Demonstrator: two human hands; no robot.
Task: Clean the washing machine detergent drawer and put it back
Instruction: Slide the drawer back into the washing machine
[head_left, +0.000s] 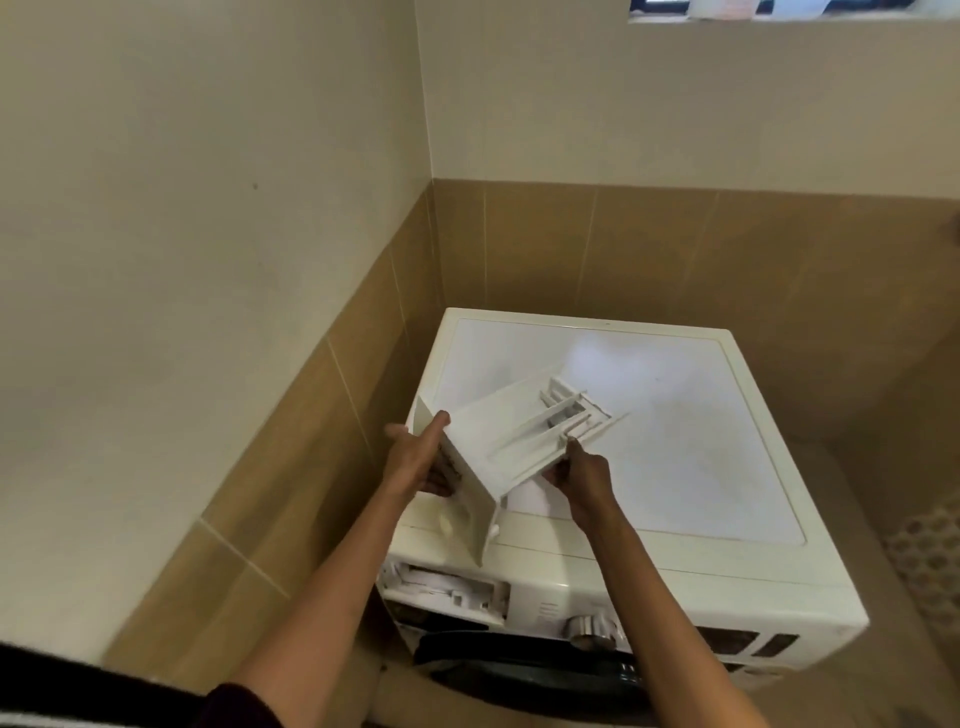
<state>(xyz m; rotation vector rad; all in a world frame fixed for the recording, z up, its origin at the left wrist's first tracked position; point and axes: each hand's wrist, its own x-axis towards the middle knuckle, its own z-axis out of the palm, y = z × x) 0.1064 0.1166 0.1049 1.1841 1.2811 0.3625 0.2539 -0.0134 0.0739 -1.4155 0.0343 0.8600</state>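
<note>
I hold the white detergent drawer (511, 434) in both hands, out of the machine and above its top's front left corner. The drawer is tilted, its front panel toward me and its compartments pointing away to the right. My left hand (415, 457) grips the front panel end. My right hand (579, 475) grips the drawer's right side rail. Below, the empty drawer slot (447, 587) gapes in the front of the white washing machine (649, 415).
The machine stands in a corner, with tan tiled walls (332, 415) close on the left and behind. Its control dial (592, 631) and dark door (519, 670) face me. A patterned floor (924, 561) shows at the right.
</note>
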